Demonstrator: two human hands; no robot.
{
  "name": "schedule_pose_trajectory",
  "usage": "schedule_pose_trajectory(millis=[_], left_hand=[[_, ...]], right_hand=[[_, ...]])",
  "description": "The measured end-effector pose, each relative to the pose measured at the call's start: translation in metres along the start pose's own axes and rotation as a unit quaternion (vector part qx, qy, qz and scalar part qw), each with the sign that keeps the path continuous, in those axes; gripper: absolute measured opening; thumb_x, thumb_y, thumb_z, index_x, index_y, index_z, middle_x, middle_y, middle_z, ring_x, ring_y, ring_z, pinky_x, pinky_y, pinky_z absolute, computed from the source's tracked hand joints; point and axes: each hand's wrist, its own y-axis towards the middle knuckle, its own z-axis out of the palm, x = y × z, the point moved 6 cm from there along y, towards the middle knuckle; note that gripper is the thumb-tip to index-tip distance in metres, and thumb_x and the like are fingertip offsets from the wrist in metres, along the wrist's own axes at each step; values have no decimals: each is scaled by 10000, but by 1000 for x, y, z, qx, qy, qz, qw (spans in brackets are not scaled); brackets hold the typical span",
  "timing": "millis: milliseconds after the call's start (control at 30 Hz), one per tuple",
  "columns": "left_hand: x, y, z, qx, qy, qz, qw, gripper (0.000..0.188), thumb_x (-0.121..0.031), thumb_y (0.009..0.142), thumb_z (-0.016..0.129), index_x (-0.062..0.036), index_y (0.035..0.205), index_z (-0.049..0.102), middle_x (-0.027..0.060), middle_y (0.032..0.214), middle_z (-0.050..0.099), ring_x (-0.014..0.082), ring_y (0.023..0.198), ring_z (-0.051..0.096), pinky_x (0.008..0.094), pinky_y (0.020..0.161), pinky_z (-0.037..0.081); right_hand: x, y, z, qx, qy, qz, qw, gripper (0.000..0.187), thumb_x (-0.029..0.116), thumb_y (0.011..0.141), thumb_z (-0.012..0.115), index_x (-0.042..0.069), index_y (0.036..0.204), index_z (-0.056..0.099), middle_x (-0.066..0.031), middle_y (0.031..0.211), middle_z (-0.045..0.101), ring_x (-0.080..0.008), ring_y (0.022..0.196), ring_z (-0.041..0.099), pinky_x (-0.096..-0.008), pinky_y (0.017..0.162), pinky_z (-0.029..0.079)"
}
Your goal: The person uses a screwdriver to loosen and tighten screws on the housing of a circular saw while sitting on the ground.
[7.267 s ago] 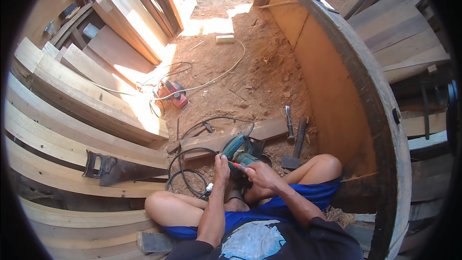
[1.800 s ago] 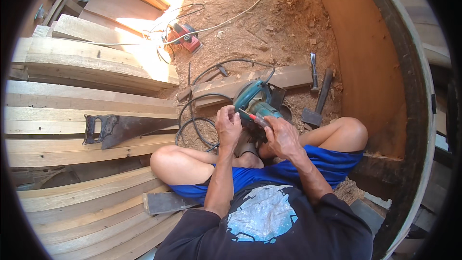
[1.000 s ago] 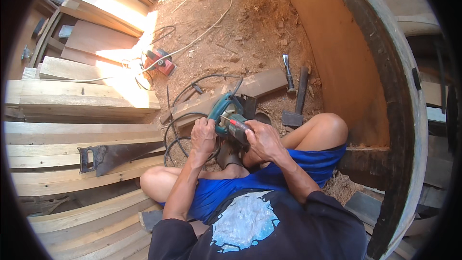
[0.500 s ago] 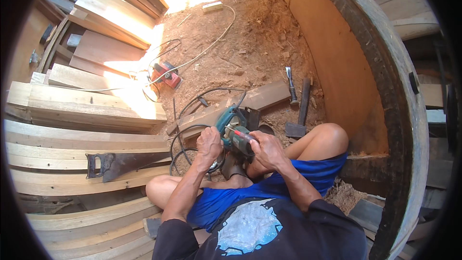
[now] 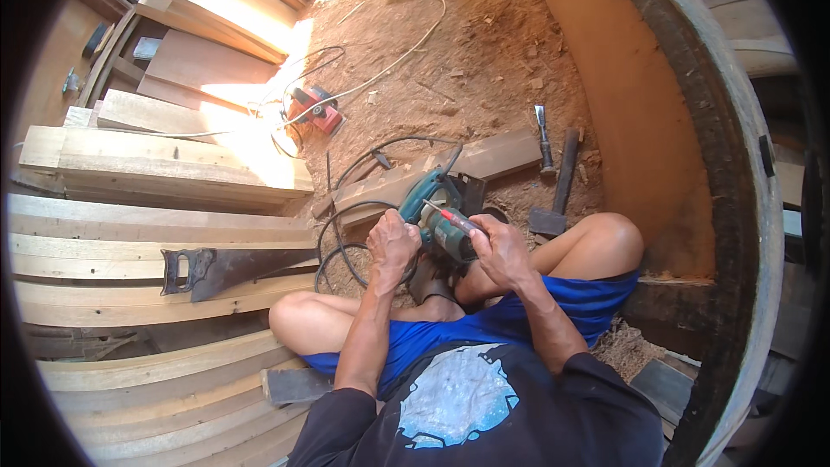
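Note:
A teal corded power tool (image 5: pixel 418 195) with a rounded motor housing rests between my bent legs, above my feet. My left hand (image 5: pixel 393 242) is closed at the near end of its handle; the fingertips are partly hidden. In my right hand (image 5: pixel 501 248) is a screwdriver (image 5: pixel 460 221) with a red and dark handle. Its shaft points left, and the tip lies over the teal body. Beyond the tool, a wooden beam (image 5: pixel 501 156) lies slantwise on the ground.
A chisel (image 5: pixel 543 140) and a hammer (image 5: pixel 562 186) lie at the right. A handsaw (image 5: pixel 229 271) rests on stacked planks (image 5: pixel 156 164) at the left. A red power tool (image 5: pixel 318 110) sits among cables farther off. A curved wooden wall (image 5: pixel 644 112) rises at the right.
The whole view has shifted a little, so the scene sits farther right. My left hand stays at the tool's handle, and the screwdriver is still over the teal body.

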Motion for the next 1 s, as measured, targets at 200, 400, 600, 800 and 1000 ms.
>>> schedule_pose_trajectory(millis=[200, 400, 600, 800, 1000], left_hand=[[-24, -4, -13, 4, -15, 113, 993, 162, -119, 822, 714, -40, 907, 602, 190, 903, 625, 410, 864, 647, 530, 740, 542], [-24, -2, -21, 77, 70, 249, 963, 93, -85, 840, 650, -88, 924, 611, 130, 920, 580, 336, 924, 605, 473, 763, 523], [-19, 4, -16, 80, 130, 322, 934, 96, -118, 847, 632, -77, 926, 595, 124, 932, 591, 321, 921, 599, 436, 774, 509], [-9, 3, -4, 54, 111, 200, 972, 174, -141, 830, 674, -53, 944, 575, 153, 917, 604, 344, 889, 629, 462, 747, 524], [-6, 6, 4, 35, 68, 76, 994, 223, -156, 812, 703, -31, 926, 558, 200, 854, 630, 417, 800, 663, 545, 696, 542]], right_hand=[[-8, -1, -4, -22, 12, -9, 1000, 301, 225, 974, 602, 17, 1162, 711, -272, 978, 729, -457, 952, 709, -526, 846, 543], [-2, -1, -7, -18, 14, -6, 1000, 301, 227, 979, 598, 18, 1164, 711, -266, 988, 731, -456, 951, 709, -522, 837, 543], [0, -2, -7, -27, 13, -15, 999, 304, 230, 980, 594, 16, 1160, 713, -268, 976, 729, -457, 942, 709, -520, 833, 542], [-4, -1, -6, -25, 8, -14, 1000, 305, 227, 979, 590, 8, 1151, 712, -272, 959, 725, -458, 931, 710, -521, 827, 542], [-5, 0, -6, -25, 8, -21, 999, 297, 223, 977, 598, 3, 1141, 711, -276, 944, 723, -460, 924, 709, -525, 820, 541]])
